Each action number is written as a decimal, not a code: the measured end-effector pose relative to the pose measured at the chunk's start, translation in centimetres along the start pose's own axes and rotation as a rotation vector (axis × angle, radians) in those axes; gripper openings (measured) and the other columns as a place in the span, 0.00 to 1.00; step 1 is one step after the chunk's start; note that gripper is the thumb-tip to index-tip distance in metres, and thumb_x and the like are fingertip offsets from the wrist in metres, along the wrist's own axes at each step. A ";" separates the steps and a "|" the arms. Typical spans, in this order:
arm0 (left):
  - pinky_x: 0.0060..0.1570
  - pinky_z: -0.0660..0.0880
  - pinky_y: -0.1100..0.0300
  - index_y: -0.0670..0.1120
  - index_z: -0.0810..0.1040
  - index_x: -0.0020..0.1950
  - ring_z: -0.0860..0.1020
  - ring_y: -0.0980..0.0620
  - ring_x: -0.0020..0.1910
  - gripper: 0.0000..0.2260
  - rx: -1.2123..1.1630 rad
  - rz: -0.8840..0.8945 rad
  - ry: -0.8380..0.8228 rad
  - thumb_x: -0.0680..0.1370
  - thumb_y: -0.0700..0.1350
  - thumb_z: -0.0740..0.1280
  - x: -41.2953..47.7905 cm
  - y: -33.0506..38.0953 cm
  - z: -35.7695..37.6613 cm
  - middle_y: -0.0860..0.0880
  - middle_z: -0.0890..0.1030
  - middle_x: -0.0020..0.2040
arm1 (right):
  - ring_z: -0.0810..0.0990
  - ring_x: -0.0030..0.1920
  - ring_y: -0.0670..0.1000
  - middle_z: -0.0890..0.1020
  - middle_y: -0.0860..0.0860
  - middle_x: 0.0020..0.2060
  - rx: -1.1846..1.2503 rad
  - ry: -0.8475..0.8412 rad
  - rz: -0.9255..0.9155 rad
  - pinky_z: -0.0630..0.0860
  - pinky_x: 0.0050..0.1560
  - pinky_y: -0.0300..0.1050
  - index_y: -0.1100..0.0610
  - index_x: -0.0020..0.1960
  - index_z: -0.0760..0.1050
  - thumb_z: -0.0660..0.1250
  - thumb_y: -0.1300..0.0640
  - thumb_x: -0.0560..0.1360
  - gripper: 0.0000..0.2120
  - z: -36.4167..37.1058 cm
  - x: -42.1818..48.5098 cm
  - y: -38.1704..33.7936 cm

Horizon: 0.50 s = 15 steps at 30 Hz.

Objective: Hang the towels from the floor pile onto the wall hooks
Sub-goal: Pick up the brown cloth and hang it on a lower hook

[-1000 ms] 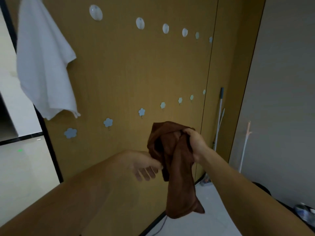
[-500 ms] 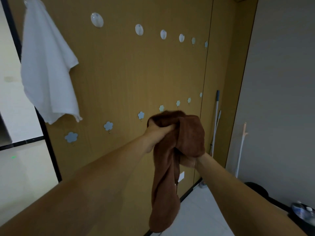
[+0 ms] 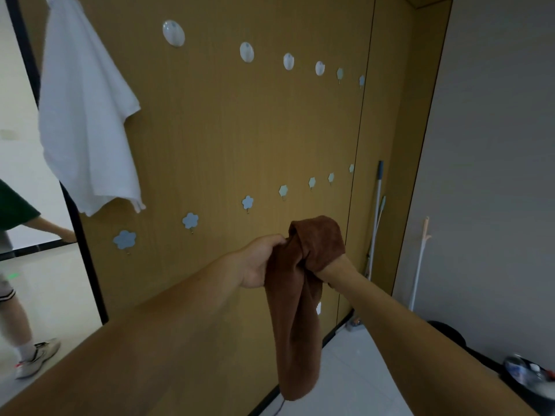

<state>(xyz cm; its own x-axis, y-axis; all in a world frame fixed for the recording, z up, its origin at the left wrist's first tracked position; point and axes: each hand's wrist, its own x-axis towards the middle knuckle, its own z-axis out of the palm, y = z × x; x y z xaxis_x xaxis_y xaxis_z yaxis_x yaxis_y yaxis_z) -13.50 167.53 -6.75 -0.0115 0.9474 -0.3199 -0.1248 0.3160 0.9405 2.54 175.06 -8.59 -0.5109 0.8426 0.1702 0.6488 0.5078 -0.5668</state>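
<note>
A brown towel (image 3: 297, 319) hangs bunched in front of the wooden wall panel (image 3: 240, 130). My left hand (image 3: 259, 262) grips its upper left fold. My right hand (image 3: 326, 262) is mostly hidden inside the bunched top of the towel and holds it from the right. A white towel (image 3: 84, 115) hangs from a hook at the upper left. An upper row of round white hooks (image 3: 173, 33) and a lower row of pale blue flower-shaped hooks (image 3: 190, 220) run across the panel, all bare. The floor pile is out of view.
A mop handle (image 3: 377, 223) and a thin white pole (image 3: 420, 259) lean in the right corner by the grey wall. A dark bin with bottles (image 3: 522, 376) sits at the lower right. Another person (image 3: 18, 265) stands at the left edge behind a black frame.
My left hand moved from open below the towel to gripping its top. My right hand slid under the bunched cloth. The view has shifted, and a person now shows at the left.
</note>
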 end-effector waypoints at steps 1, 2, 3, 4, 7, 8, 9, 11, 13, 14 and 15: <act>0.45 0.79 0.55 0.44 0.84 0.41 0.82 0.47 0.41 0.13 0.004 0.003 -0.006 0.72 0.51 0.65 -0.1 -0.3 -0.1 0.44 0.83 0.43 | 0.74 0.62 0.53 0.75 0.55 0.64 -0.027 -0.035 -0.014 0.72 0.63 0.46 0.58 0.67 0.71 0.64 0.48 0.78 0.21 -0.3 0.0 -0.1; 0.42 0.79 0.56 0.45 0.84 0.39 0.82 0.48 0.39 0.12 0.008 0.002 0.001 0.72 0.50 0.65 -0.1 -0.5 -0.1 0.45 0.83 0.41 | 0.74 0.63 0.54 0.74 0.57 0.64 -0.053 -0.082 -0.033 0.72 0.63 0.47 0.59 0.67 0.70 0.63 0.49 0.79 0.21 -0.6 -0.1 -0.3; 0.39 0.79 0.56 0.45 0.84 0.36 0.83 0.48 0.38 0.12 -0.003 0.013 0.015 0.73 0.49 0.65 -0.1 -0.6 -0.1 0.45 0.84 0.40 | 0.74 0.62 0.55 0.74 0.57 0.63 -0.057 -0.121 -0.042 0.72 0.61 0.45 0.60 0.65 0.71 0.62 0.50 0.80 0.18 -0.8 -0.3 -0.5; 0.38 0.79 0.56 0.45 0.84 0.36 0.83 0.48 0.38 0.12 -0.022 0.023 0.045 0.73 0.49 0.65 -0.2 -0.7 -0.1 0.45 0.84 0.40 | 0.76 0.58 0.55 0.76 0.57 0.59 -0.061 -0.152 -0.045 0.74 0.56 0.43 0.59 0.62 0.72 0.60 0.52 0.81 0.13 -0.8 -0.6 -0.7; 0.41 0.79 0.54 0.44 0.83 0.37 0.82 0.46 0.40 0.11 -0.140 0.060 0.139 0.73 0.48 0.67 -0.4 -0.7 -0.7 0.43 0.83 0.41 | 0.77 0.36 0.51 0.78 0.52 0.41 0.385 -0.099 0.175 0.73 0.33 0.40 0.56 0.50 0.73 0.56 0.53 0.83 0.10 -1.3 -1.0 -0.4; 0.40 0.79 0.55 0.44 0.82 0.36 0.82 0.46 0.39 0.11 -0.187 0.067 0.155 0.74 0.49 0.66 -0.5 -0.7 -1.2 0.44 0.83 0.40 | 0.79 0.35 0.52 0.81 0.53 0.39 0.654 -0.074 0.268 0.75 0.32 0.41 0.59 0.50 0.76 0.58 0.52 0.82 0.12 -1.6 -1.1 -0.2; 0.40 0.78 0.55 0.45 0.81 0.35 0.81 0.47 0.38 0.12 -0.221 0.072 0.157 0.74 0.49 0.65 -0.7 -0.7 -1.7 0.44 0.82 0.39 | 0.83 0.36 0.54 0.84 0.55 0.40 0.891 -0.058 0.329 0.77 0.33 0.43 0.60 0.49 0.79 0.62 0.51 0.80 0.14 -2.0 -0.9 0.2; 0.41 0.77 0.56 0.45 0.80 0.38 0.80 0.48 0.38 0.11 -0.284 0.077 0.132 0.75 0.49 0.64 -1.4 -0.7 -2.7 0.46 0.81 0.39 | 0.85 0.43 0.56 0.86 0.57 0.45 1.237 -0.093 0.383 0.80 0.43 0.47 0.61 0.53 0.80 0.64 0.48 0.79 0.16 -2.5 -0.8 1.3; 0.45 0.76 0.55 0.44 0.80 0.44 0.80 0.48 0.41 0.10 -0.360 0.111 0.122 0.75 0.49 0.64 -1.9 -0.7 -3.4 0.46 0.80 0.41 | 0.84 0.50 0.57 0.84 0.59 0.52 1.456 -0.176 0.373 0.78 0.52 0.51 0.62 0.60 0.78 0.59 0.47 0.81 0.20 -3.0 -0.9 2.1; 0.48 0.75 0.54 0.44 0.79 0.46 0.79 0.48 0.42 0.10 -0.406 0.148 0.120 0.76 0.50 0.63 -2.0 -0.7 -3.7 0.46 0.80 0.42 | 0.84 0.51 0.58 0.83 0.60 0.54 1.529 -0.189 0.372 0.78 0.53 0.52 0.63 0.62 0.76 0.57 0.47 0.82 0.22 -3.1 -0.9 2.4; 0.49 0.74 0.53 0.44 0.79 0.48 0.80 0.48 0.43 0.11 -0.446 0.190 0.121 0.77 0.50 0.63 -2.1 -0.6 -4.0 0.45 0.81 0.43 | 0.83 0.53 0.59 0.82 0.62 0.55 1.580 -0.187 0.367 0.78 0.52 0.53 0.64 0.63 0.75 0.55 0.46 0.82 0.24 -3.1 -0.8 2.7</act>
<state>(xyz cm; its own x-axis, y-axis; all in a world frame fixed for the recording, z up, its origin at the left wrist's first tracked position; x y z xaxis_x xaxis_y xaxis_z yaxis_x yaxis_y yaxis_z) -17.33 165.18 -7.12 -0.1870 0.9650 -0.1838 -0.5212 0.0611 0.8512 6.44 176.28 -7.78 -0.6020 0.7780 -0.1797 -0.3862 -0.4806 -0.7873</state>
